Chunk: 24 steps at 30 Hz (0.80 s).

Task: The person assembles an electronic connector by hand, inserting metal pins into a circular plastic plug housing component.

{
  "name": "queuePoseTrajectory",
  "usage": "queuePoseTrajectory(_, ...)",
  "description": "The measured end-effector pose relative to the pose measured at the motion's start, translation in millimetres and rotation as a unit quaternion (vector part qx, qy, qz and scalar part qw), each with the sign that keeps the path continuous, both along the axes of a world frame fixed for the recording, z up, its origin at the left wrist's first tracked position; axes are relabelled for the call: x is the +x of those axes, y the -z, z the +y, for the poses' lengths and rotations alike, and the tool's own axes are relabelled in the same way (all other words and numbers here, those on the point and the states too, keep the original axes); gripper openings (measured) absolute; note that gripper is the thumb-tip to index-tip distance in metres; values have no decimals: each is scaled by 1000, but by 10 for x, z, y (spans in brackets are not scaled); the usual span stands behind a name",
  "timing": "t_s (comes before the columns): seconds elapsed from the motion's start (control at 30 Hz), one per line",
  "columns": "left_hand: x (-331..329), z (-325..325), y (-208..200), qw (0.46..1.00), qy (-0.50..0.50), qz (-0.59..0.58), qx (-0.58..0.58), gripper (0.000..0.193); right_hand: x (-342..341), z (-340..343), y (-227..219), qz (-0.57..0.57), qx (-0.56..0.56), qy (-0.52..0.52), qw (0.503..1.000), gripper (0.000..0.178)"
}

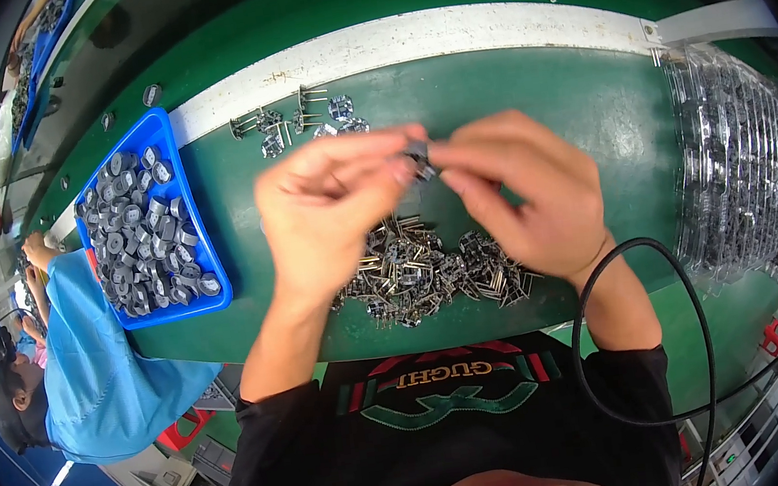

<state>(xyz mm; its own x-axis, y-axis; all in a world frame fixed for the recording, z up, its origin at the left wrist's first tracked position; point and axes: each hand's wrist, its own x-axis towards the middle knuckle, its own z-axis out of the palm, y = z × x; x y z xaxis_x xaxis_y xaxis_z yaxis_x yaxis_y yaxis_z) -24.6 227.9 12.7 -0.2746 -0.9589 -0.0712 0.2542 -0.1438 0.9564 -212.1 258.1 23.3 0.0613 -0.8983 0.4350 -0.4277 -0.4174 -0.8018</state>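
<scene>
Over the middle of the green bench, both my hands meet at a small dark grey part (418, 155), blurred and partly covered by fingers. My left hand (316, 211) pinches it between thumb and fingertips from the left. From the other side, my right hand (529, 190) grips it with thumb and forefinger. Just below them lies a pile of small metal-and-black components with long brass-coloured pins (421, 268). Beyond my left hand, several similar pinned pieces (272, 127) stand or lie on the bench.
A blue tray (176, 312) full of grey round caps stands at the left. At the right is a tall row of stacked clear plastic trays (734, 156). A black cable (705, 322) loops by my right forearm. A person in blue (105, 362) works at the left.
</scene>
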Motion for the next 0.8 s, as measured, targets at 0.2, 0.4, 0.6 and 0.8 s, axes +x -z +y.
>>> queuePoseTrajectory(0.2,134,-1117,-192,950,-53,-259,-165,24,-560,-149,-4,157,184,-147,959,18)
queuePoseTrajectory(0.4,477,-2510,423,920,-126,-341,-149,16,-672,-92,-75,221,326,-314,864,21)
queuePoseTrajectory(0.6,441,-2594,608,919,-215,-325,-63,16,-770,-64,-69,297,354,-253,850,28)
queuePoseTrajectory(0.8,634,-2355,348,845,-206,-466,-162,29,-755,-91,-13,265,311,-199,891,15)
